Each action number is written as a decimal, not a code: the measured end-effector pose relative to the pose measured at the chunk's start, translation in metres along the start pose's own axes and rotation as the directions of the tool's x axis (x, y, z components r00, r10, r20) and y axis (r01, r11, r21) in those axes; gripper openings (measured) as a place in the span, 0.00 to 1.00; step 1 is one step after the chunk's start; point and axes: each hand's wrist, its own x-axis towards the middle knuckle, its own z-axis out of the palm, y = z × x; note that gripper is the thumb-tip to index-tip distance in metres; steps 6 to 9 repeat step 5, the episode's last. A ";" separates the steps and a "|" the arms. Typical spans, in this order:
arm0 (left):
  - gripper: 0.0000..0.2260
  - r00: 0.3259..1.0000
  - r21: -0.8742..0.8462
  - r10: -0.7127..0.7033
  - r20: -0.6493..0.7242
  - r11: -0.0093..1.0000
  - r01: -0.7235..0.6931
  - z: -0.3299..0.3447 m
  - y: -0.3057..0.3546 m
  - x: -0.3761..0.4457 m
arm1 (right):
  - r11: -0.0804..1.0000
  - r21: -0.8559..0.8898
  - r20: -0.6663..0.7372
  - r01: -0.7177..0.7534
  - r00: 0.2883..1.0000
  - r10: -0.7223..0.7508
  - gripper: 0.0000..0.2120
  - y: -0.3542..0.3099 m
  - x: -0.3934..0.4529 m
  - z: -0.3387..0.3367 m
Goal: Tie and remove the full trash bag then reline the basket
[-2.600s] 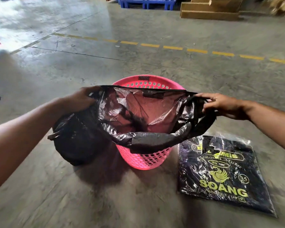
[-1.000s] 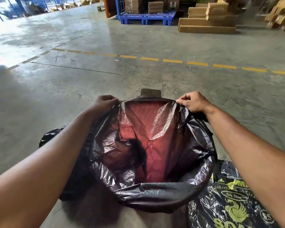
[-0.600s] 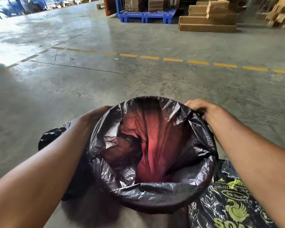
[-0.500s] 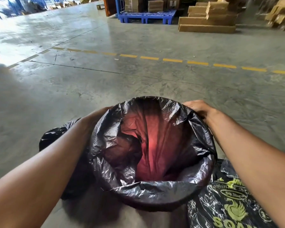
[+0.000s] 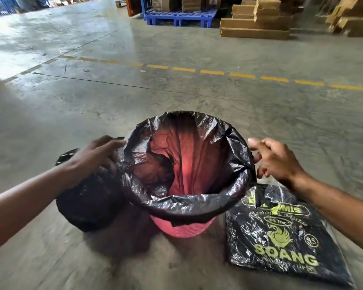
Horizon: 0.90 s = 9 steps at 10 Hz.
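On concrete floor, pink basket stands upright, new black liner now folded over whole rim. Full trash bag sits on floor touching basket's left side. Pack of spare bags lies just right. Both hands have let go of liner edge: left hand loosely curled, resting on full bag beside rim; right hand open, clear of rim. Relining looks essentially done.
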 end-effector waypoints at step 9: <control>0.25 0.999 0.000 -0.018 0.035 1.000 0.018 0.013 -0.008 -0.020 | 0.988 -0.152 0.104 0.016 0.995 0.000 0.19 -0.001 -0.006 0.014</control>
